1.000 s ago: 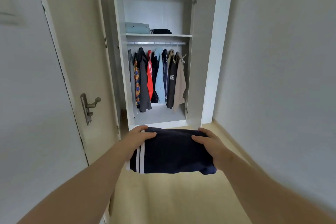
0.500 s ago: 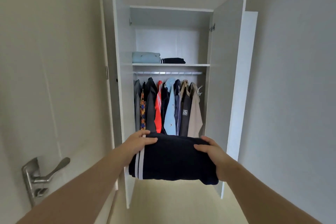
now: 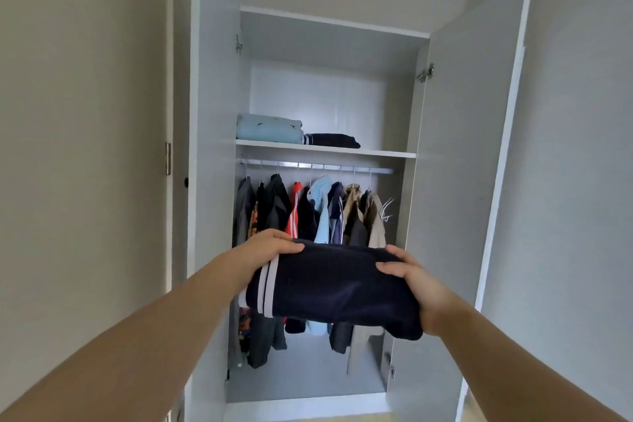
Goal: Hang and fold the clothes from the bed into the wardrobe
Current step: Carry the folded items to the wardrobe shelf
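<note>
Fingers (image 3: 287,248) on both sides were curled round the ends of a folded navy garment (image 3: 335,291), so neither hand was free. My left hand (image 3: 265,250) gripped the end with the white stripes, thumb on top. My right hand (image 3: 412,284) gripped the plain end the same way, with the other fingers hidden under the cloth. I held the garment level in the air in front of the open wardrobe (image 3: 462,147), below the shelf (image 3: 376,153) and touching neither it nor the clothes behind. Much of the job looked done. The rail (image 3: 315,167) carried a full row of hung clothes (image 3: 308,212), with one bare hanger (image 3: 387,209) at its right end. On the shelf a light blue pile (image 3: 269,128) sat at the left, and a dark folded piece (image 3: 334,140) lay just beside it on the right. The right part of the shelf was bare. I judged that the garment in my grip was folded and ready but not yet put away, and that the bare stretch of shelf, or the top of the dark piece, was the likely place for it. The bed was out of sight, so I could not tell how many clothes were left to fetch.
</note>
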{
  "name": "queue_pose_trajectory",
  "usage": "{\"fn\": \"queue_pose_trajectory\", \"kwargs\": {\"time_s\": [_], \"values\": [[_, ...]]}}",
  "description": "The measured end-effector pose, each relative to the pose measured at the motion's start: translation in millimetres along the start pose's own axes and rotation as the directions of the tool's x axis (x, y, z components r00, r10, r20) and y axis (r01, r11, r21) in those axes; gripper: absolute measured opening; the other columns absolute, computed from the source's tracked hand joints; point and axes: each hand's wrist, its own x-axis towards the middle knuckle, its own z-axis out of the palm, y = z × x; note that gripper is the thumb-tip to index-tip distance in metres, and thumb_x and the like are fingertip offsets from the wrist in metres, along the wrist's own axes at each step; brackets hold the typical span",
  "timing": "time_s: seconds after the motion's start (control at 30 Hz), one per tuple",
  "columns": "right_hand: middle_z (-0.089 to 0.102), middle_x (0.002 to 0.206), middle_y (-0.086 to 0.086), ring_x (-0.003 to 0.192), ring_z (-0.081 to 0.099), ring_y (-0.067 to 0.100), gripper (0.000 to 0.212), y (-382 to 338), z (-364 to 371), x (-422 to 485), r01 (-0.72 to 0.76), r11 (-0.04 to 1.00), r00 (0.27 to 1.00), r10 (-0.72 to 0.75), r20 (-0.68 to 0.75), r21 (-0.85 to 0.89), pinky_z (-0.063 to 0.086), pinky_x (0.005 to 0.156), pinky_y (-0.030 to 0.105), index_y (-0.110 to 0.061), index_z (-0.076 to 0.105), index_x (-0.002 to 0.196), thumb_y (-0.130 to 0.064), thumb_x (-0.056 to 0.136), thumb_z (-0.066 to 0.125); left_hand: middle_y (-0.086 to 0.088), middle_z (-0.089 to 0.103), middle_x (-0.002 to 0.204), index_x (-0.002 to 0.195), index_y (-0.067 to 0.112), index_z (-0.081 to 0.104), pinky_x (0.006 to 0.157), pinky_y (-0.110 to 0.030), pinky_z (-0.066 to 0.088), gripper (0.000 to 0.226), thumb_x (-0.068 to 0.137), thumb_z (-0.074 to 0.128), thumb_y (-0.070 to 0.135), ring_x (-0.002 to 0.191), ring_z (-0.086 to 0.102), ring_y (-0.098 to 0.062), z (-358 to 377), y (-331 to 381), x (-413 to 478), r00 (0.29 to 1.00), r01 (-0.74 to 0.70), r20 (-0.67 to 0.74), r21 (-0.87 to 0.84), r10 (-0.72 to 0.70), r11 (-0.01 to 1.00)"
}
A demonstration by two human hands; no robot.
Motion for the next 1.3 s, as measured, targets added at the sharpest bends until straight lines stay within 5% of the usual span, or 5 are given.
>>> {"fn": "queue_pose_trajectory", "kwargs": {"time_s": [0.33,0.5,0.6,0.67,1.3], "values": [[0.071,0.092,0.006,0.063,0.071,0.023,0.048,-84.0,65.9,210.9,0.098,0.975,0.994,-0.106,0.027,0.198,0.053,0.051,0.028,-0.033,0.051,0.125,-0.013,0.083,0.061,0.004,0.062,0.068,0.074,0.021,0.054,0.049,-0.017,0.046,0.018,0.088,0.060,0.012,0.054,0.061,-0.008,-80.5,56.7,209.4,0.988,-0.150,0.027,-0.119,0.154,0.982],[0.072,0.084,0.002,0.058,0.069,0.019,0.049,-121.9,62.1,283.5,0.148,0.947,0.986,-0.162,0.026,0.285,0.053,0.047,0.025,-0.028,0.050,0.130,-0.012,0.084,0.058,-0.001,0.059,0.105,0.131,0.014,0.047,0.071,-0.020,0.047,0.043,0.089,0.058,0.018,0.087,0.058,-0.016,-85.9,90.6,293.9,0.975,-0.196,0.070,-0.190,0.213,0.962],[0.074,0.073,0.001,0.055,0.068,0.017,0.046,-145.7,54.0,325.9,0.195,0.934,0.976,-0.216,0.039,0.300,0.052,0.045,0.025,-0.027,0.051,0.128,-0.011,0.086,0.056,0.003,0.066,0.083,0.093,0.013,0.058,0.070,-0.017,0.048,0.005,0.090,0.056,0.017,0.073,0.063,-0.011,-84.6,112.5,337.3,0.958,-0.256,0.080,-0.179,0.274,0.950],[0.074,0.075,0.001,0.056,0.069,0.018,0.045,-161.1,47.0,350.7,0.231,0.932,0.965,-0.257,0.060,0.279,0.052,0.045,0.025,-0.029,0.051,0.127,-0.012,0.085,0.055,0.010,0.064,0.050,0.071,0.017,0.052,0.047,-0.010,0.047,0.020,0.092,0.053,0.015,0.046,0.062,-0.001,-82.2,127.3,361.9,0.948,-0.296,0.065,-0.181,0.311,0.938],[0.062,0.107,0.001,0.063,0.071,0.018,0.042,-291.1,-29.4,617.4,0.410,0.876,0.869,-0.460,0.184,0.254,0.054,0.050,0.025,-0.032,0.050,0.122,-0.011,0.086,0.053,-0.003,0.064,0.065,0.069,0.013,0.063,0.066,-0.029,0.050,0.023,0.088,0.052,0.020,0.059,0.063,-0.018,-46.5,233.0,638.3,0.903,-0.415,-0.029,-0.318,0.429,0.853]]}}
